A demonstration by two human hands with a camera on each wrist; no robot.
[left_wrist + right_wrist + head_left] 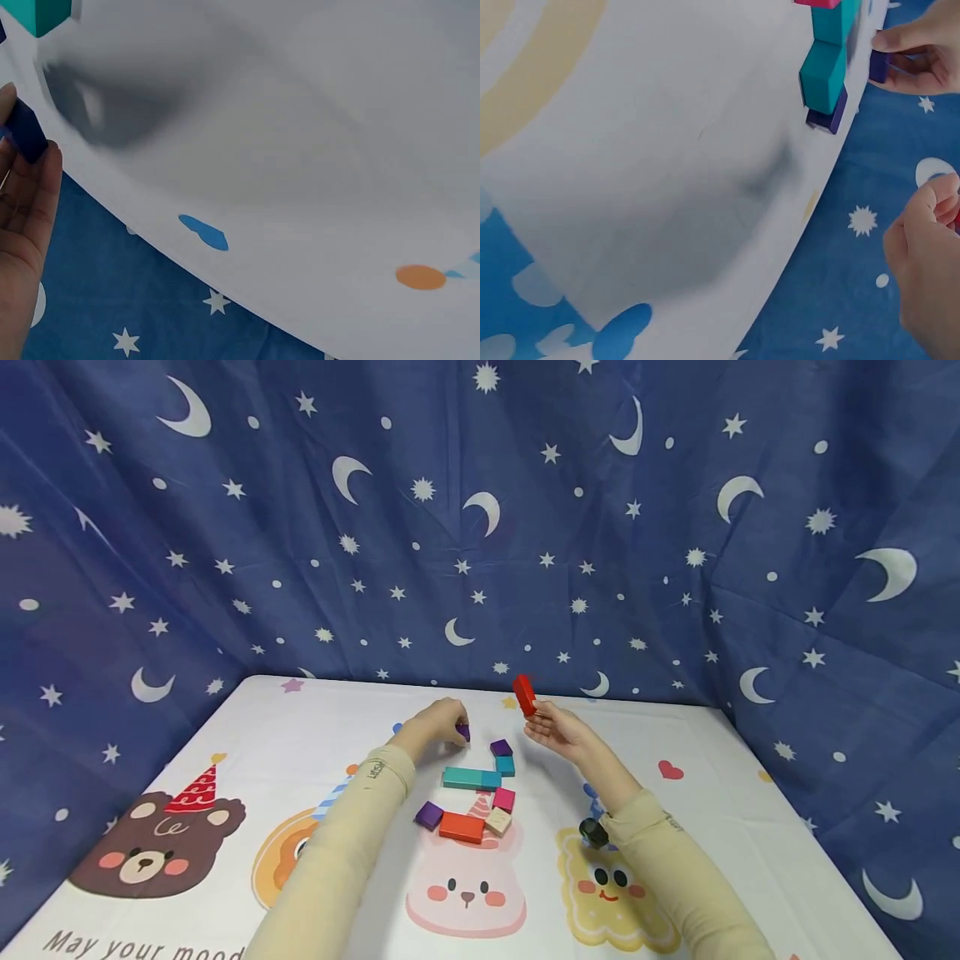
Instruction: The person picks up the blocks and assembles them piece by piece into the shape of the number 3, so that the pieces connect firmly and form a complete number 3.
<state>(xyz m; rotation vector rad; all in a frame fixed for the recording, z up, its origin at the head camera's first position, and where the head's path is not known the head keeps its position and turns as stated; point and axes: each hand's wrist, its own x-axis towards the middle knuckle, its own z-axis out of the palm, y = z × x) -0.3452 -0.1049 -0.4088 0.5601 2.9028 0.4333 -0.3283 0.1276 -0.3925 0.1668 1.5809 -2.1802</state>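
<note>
My left hand [437, 723] pinches a small purple block [27, 132] between thumb and fingers, near the far part of the table. To its right, my right hand [558, 732] grips a long red block [524, 695], tilted and raised in front of the curtain. Between and below the hands, a winding line of blocks lies on the cloth. It runs from a purple block [501, 747] through a blue block [505, 766] and a long teal block [461, 777] to a magenta block [504, 799], a beige block [498, 821], an orange-red block [461, 827] and another purple block [429, 815].
The white tablecloth [360, 710] carries printed cartoon animals, including a bear [153, 852]. A dark blue curtain [480, 593] with moons and stars hangs behind the table's far edge. Beside the right sleeve [675, 868] shows a small dark rounded object [593, 832].
</note>
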